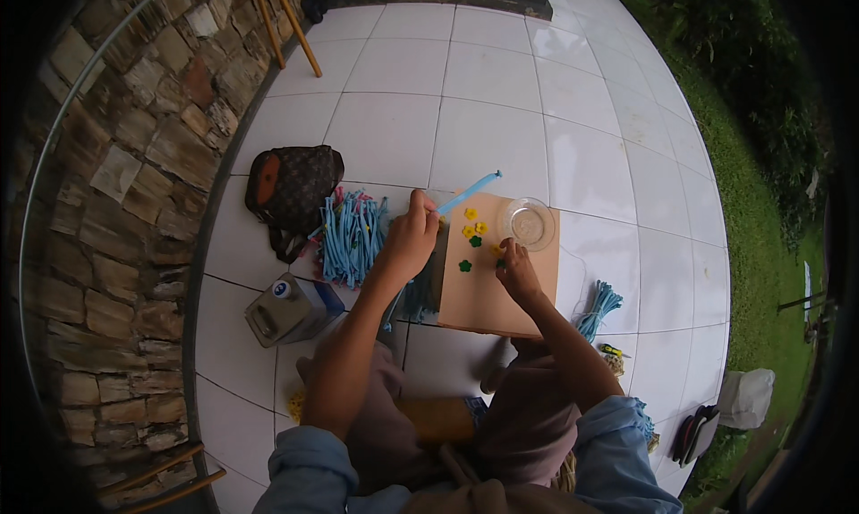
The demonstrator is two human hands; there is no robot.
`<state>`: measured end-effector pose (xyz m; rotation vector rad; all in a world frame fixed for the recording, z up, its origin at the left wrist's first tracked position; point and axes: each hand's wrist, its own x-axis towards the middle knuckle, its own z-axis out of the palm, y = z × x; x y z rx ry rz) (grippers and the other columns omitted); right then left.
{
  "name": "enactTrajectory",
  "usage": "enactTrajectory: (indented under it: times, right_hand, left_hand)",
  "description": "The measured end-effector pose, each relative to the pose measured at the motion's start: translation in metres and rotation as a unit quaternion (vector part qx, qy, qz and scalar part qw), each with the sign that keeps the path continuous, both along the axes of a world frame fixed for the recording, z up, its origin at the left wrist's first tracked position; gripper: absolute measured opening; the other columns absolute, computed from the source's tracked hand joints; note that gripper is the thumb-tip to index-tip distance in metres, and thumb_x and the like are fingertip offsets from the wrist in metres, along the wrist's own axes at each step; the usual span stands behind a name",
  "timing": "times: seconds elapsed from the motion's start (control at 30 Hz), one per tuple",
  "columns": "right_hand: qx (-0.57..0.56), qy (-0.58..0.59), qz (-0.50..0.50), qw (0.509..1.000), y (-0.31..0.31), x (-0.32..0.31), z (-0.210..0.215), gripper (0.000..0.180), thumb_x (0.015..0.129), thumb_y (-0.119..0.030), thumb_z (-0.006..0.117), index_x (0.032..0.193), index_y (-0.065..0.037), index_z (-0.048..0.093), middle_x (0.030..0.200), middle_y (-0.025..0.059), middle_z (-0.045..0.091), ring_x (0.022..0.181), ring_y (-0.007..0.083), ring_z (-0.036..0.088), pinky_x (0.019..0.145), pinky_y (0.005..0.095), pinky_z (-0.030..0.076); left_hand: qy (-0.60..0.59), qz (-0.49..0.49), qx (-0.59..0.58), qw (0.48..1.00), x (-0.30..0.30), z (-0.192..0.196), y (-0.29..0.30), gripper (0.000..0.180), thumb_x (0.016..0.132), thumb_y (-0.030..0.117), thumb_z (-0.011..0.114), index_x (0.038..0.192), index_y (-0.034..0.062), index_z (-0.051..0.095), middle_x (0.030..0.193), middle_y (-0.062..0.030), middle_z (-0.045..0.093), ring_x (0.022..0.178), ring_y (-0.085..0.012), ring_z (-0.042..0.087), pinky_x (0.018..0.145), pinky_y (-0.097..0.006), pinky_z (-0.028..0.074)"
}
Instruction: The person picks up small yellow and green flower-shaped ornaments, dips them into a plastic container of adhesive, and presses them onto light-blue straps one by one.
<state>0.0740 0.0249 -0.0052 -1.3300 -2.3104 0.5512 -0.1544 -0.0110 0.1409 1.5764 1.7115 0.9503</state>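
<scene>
My left hand (413, 235) is raised beside the left edge of a brown cardboard sheet (492, 304). Its closed fingers grip one end of a light blue strip (470, 192), which slants up and right to a small dark tip. Over the board, my right hand (519, 271) has its fingers pinched together just below a clear round bowl (526, 201). Whatever it pinches is too small to name. Yellow flower-shaped pieces (480, 229) and green flower-shaped pieces (465, 265) lie scattered on the cardboard, a few right at those fingertips.
A heap of light blue strips (352, 237) lies left of the board, next to a dark brown bag (295, 187) and a metal can (291, 310). To the right are a tied blue bundle (599, 308) and a yellow-handled tool (613, 349). A stone wall (134, 210) borders the tiled floor.
</scene>
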Motion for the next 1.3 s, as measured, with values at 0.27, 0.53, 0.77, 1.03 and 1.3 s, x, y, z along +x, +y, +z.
enactTrajectory:
  times: [0.27,0.53,0.77,1.03,1.3]
  right_hand:
    - [-0.078,0.185,-0.034,0.979,-0.007,-0.020,0.044,0.046,0.065,0.010,0.056,0.106,0.002,0.037,0.087,0.0156,0.049,0.079,0.0280,0.053,0.069,0.0348,0.047]
    - [0.133,0.249,0.052,0.958,-0.024,-0.057,0.151,0.049,0.067,0.011,0.060,0.108,0.002,0.036,0.088,0.0142,0.050,0.075,0.0253,0.054,0.065,0.0325,0.047]
    - [0.154,0.241,0.064,0.956,-0.021,-0.059,0.158,0.051,0.068,0.009,0.061,0.110,0.001,0.034,0.093,0.0156,0.049,0.079,0.0280,0.054,0.066,0.0342,0.047]
    - [0.268,0.147,0.128,0.943,-0.017,-0.048,0.173,0.044,0.068,0.005,0.063,0.106,-0.004,0.043,0.098,0.0098,0.052,0.089,0.0271,0.052,0.075,0.0366,0.043]
    - [0.282,0.258,0.085,0.920,-0.012,-0.052,0.180,0.041,0.068,0.010,0.064,0.098,-0.004,0.040,0.085,0.0092,0.057,0.080,0.0262,0.054,0.068,0.0327,0.046]
  left_hand:
    - [-0.040,0.071,-0.042,0.996,0.008,0.007,0.006,0.032,0.078,0.030,0.060,0.088,0.0015,0.051,0.068,-0.0157,0.059,0.060,-0.0282,0.058,0.057,-0.036,0.045]
    - [-0.124,0.007,-0.072,0.990,0.022,0.016,0.006,0.031,0.077,0.033,0.064,0.084,0.0033,0.059,0.062,0.0029,0.048,0.052,-0.0040,0.041,0.046,-0.019,0.034]
    - [-0.216,-0.022,-0.156,0.964,0.019,0.018,0.009,0.026,0.079,0.026,0.061,0.088,0.0015,0.061,0.065,0.0021,0.050,0.054,-0.0043,0.040,0.049,-0.019,0.033]
    - [-0.364,-0.017,-0.174,0.915,0.013,0.030,0.006,0.021,0.080,0.023,0.059,0.083,0.0016,0.059,0.061,0.0048,0.044,0.051,-0.0034,0.036,0.049,-0.019,0.032]
    - [-0.348,-0.002,-0.154,0.925,0.023,0.051,0.001,0.023,0.085,0.024,0.051,0.089,0.0020,0.055,0.059,0.0054,0.036,0.051,-0.0039,0.033,0.052,-0.019,0.033]
